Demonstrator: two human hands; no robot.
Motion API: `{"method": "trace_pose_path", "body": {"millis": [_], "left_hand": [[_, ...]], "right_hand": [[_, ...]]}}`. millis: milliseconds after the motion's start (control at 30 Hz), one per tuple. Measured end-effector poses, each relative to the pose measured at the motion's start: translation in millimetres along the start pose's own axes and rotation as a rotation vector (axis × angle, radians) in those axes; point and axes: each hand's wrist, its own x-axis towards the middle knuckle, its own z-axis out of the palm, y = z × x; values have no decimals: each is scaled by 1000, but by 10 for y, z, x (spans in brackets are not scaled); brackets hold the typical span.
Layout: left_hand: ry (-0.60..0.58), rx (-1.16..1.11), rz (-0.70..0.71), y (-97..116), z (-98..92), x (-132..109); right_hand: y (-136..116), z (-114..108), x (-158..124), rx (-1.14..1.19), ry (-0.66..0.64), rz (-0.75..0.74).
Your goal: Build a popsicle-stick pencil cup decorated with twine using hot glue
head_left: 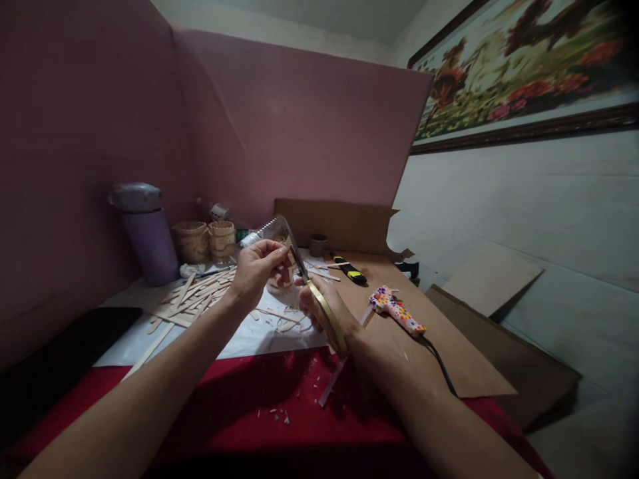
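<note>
Between the thumb and fingertips of my left hand (254, 269) is a short piece of craft stick (288, 242), its end pointing up. My right hand (332, 303) is wrapped round gold-handled scissors (327, 316), whose blades (298, 259) rise up and leftward beside the piece. I cannot tell whether the blades touch it. Below and left of my hands, a pile of flat wooden craft sticks (200, 296) lies on white paper (244, 342). Partly hidden behind my left hand stands a small wooden object (279, 287). Stick scraps (291, 322) are scattered under my hands.
A patterned glue gun (397, 311) and a black-and-yellow utility knife (351, 269) lie on cardboard (439, 352) at right. Two carved-looking cups (190, 243), a purple tumbler (150, 236) and a clear plastic bottle (262, 233) stand behind. A clear glue stick (330, 386) lies on red cloth (239, 406).
</note>
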Motion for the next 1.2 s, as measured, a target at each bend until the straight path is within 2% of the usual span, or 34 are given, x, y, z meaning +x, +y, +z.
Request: {"method": "trace_pose_path", "body": {"millis": [567,800,1200], "left_hand": [[-80,30,-7,1,0,-25],[-112,58,-21,-3,-33,-10],[-148,53,-37,43,-15,-32]], "right_hand": [[-56,12,-19,84,-34,19],[-119,10,-48,56,-9,17],[-51,66,-60,153,77,59]]}}
